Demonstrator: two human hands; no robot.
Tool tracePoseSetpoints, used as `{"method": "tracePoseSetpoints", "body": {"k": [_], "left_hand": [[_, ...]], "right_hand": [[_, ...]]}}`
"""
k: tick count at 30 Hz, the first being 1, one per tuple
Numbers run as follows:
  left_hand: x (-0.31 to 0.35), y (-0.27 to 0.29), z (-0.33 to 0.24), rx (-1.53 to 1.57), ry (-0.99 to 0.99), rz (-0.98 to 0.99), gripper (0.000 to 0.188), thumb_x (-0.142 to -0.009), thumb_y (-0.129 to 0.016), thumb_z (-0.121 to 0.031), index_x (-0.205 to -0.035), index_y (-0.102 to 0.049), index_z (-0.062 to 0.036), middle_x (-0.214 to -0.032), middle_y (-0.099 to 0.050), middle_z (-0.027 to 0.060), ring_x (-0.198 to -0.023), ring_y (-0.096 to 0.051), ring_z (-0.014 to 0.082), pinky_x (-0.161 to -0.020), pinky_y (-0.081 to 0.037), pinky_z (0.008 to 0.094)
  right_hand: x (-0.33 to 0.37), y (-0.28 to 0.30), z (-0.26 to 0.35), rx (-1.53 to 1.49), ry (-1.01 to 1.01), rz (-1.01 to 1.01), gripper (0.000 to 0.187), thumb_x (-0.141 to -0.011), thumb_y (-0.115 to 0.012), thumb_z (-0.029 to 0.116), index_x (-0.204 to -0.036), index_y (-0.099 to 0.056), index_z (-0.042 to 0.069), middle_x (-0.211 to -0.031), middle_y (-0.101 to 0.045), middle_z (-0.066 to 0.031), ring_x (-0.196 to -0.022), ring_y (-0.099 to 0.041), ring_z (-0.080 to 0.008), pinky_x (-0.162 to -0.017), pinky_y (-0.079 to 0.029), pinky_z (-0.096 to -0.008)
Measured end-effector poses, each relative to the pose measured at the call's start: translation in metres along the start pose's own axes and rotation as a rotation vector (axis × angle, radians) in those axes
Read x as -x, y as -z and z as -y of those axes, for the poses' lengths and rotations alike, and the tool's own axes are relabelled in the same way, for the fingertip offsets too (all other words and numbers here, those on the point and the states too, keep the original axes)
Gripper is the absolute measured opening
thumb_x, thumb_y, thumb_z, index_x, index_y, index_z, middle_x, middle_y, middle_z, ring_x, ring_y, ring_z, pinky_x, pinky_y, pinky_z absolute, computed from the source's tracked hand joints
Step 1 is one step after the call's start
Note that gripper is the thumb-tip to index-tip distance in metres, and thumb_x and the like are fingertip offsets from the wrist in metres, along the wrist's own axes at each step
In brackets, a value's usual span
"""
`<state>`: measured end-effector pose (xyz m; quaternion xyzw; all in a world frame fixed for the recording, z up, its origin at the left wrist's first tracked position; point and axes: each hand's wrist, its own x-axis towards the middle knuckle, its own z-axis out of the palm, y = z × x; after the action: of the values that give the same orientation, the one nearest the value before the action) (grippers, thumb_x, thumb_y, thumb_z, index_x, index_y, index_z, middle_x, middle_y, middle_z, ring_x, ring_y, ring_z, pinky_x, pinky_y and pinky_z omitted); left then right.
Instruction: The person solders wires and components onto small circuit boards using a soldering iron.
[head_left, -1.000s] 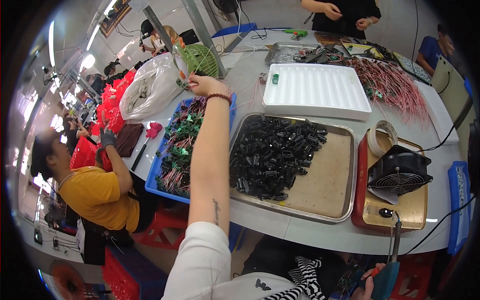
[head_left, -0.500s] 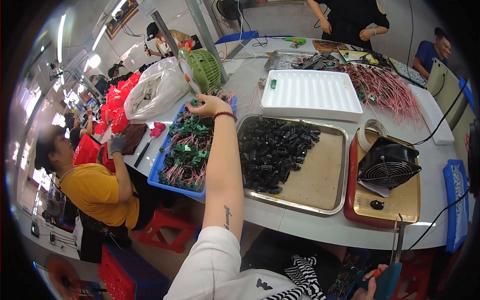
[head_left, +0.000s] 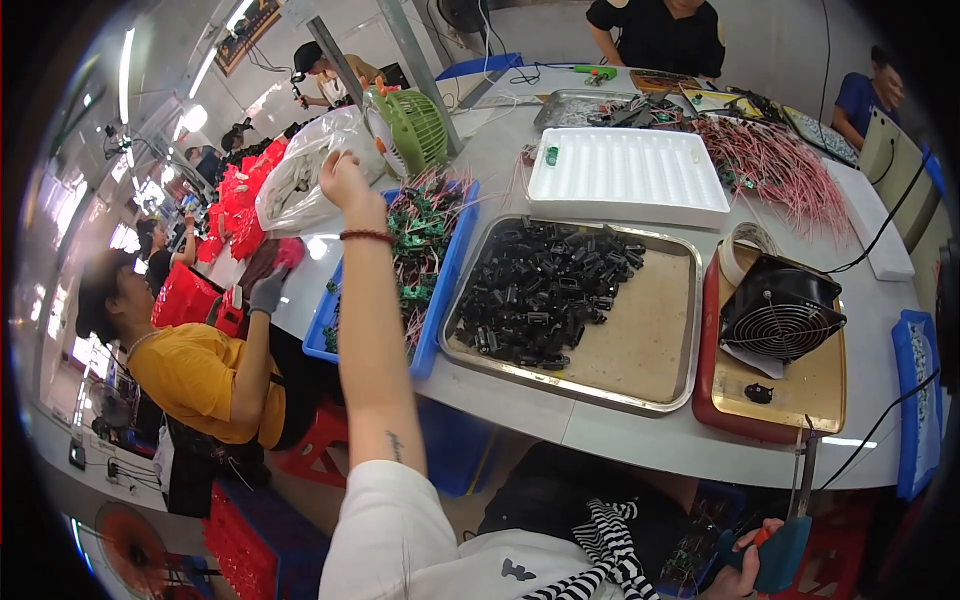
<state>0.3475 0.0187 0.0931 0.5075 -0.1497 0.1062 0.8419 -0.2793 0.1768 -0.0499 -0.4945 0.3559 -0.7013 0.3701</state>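
My left arm stretches across the blue tray (head_left: 437, 300), which is heaped with green circuit boards on red-and-white wires (head_left: 415, 225). Beyond the tray's left edge, my left hand (head_left: 350, 183) is raised beside a clear plastic bag (head_left: 295, 190), its fingers curled in; whatever they may hold cannot be made out. At the lower right, my right hand (head_left: 742, 562) grips a teal-handled soldering gun (head_left: 785, 553), its thin metal tip pointing up by the table edge. Between my arms sits a metal tray (head_left: 640, 350) with a pile of black plastic housings (head_left: 545, 290).
A black fan (head_left: 785, 310) and one black part (head_left: 758, 393) sit on a red-sided box (head_left: 715, 400) at right. Behind the metal tray lies a white ribbed tray (head_left: 630, 175). A green fan (head_left: 410, 130) stands at the far left. A co-worker in yellow (head_left: 200, 375) sits at left.
My left hand has moved left and up, from over the wired boards to beside the plastic bag. The blue tray sits askew. The co-worker's gloved hand has shifted right; the person opposite is lower.
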Motion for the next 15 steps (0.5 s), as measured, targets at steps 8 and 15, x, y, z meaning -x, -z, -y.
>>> {"method": "tracePoseSetpoints", "body": {"k": [8,15], "left_hand": [[0.001,0.089,0.048,-1.333,-0.811,1.314,0.050,-0.095,-0.041,-0.034,-0.136,-0.040,-0.0055,-0.139,-0.043,0.0135,-0.131,-0.036,0.0320,-0.107,-0.026,0.0504],[-0.013,0.058,0.071,-1.088,-0.521,1.335,0.043,-0.094,-0.045,-0.030,-0.130,-0.048,-0.0053,-0.131,-0.049,0.0198,-0.120,-0.045,0.0371,-0.102,-0.034,0.0420]], "right_hand": [[0.009,0.001,-0.002,0.058,-0.070,-0.045,0.041,-0.076,-0.057,0.002,-0.117,-0.052,-0.004,-0.106,-0.061,-0.0150,-0.069,-0.053,-0.0193,-0.065,-0.046,-0.0262],[0.012,0.036,-0.001,0.214,-0.063,-0.057,0.048,-0.075,-0.055,0.014,-0.117,-0.049,-0.009,-0.107,-0.051,-0.0150,-0.069,-0.049,-0.0131,-0.060,-0.039,-0.0247]]}}
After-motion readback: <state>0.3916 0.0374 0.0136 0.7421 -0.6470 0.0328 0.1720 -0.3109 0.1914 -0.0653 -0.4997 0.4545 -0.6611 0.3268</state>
